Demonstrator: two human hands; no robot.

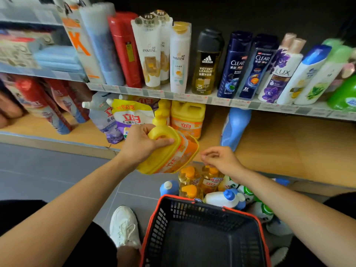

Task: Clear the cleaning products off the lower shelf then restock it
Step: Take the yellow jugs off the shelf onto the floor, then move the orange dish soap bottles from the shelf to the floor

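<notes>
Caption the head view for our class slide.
Left hand grips a tilted yellow jug in front of the lower shelf.

The left hand (142, 145) grips a jug (173, 157) by its handle, tilted, just in front of the lower shelf (269, 151). Behind the grip, on that shelf, stands a second jug (187, 118), with refill pouches (129, 116) just left of it. A lone bottle (235, 128) stands well to the right. Above the grip runs the upper shelf (192, 98), carrying a row of bottles (208, 62). The right hand (221, 160) hangs right of the grip, apart from the jug. Below the grip, a cluster of bottles (204, 182) stands on the floor (57, 170), between the lower shelf and a basket (154, 224). A shoe (125, 226) lies left of the basket.
</notes>
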